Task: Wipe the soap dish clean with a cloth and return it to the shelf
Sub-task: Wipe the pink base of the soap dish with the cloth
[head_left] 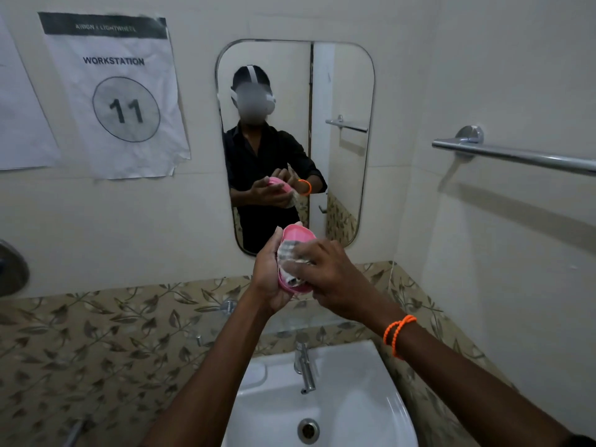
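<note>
A pink oval soap dish (298, 235) is held upright in front of the mirror, its hollow side facing me. My left hand (269, 275) grips it from the left and below. My right hand (325, 272) presses a crumpled grey-white cloth (290, 253) into the lower part of the dish. The cloth and my fingers hide the dish's lower half. A clear glass shelf (290, 321) runs along the wall below my hands, above the basin.
A white washbasin (354, 398) with a chrome tap (304, 369) sits directly below. The wall mirror (338, 91) hangs ahead. A chrome towel bar (516, 156) sticks out at the right. Paper signs (113, 91) are taped at the left.
</note>
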